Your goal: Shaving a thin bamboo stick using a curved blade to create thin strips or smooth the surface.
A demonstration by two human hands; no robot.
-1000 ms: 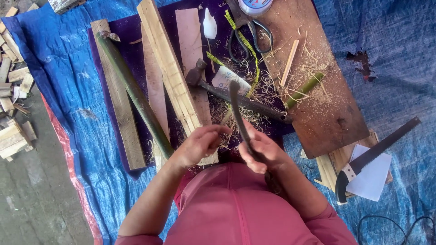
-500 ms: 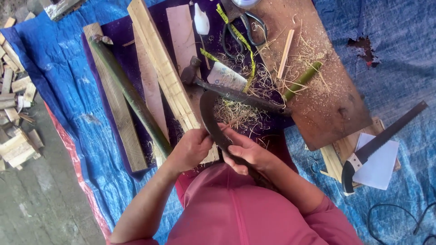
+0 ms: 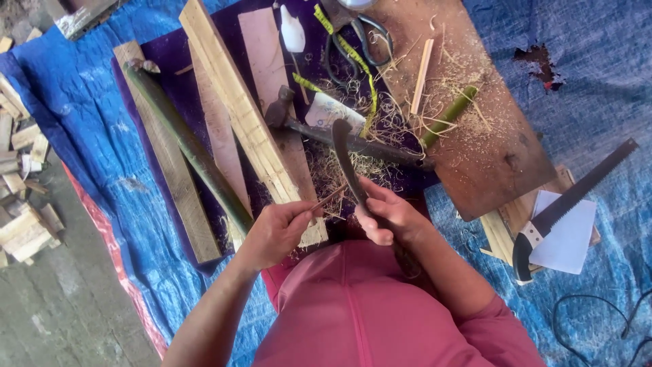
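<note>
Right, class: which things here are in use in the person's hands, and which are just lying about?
In use:
left hand pinching a thin bamboo sliver
right hand gripping a curved knife

Lying about:
hammer
green bamboo pole
wooden planks
handsaw
scissors
shavings
</note>
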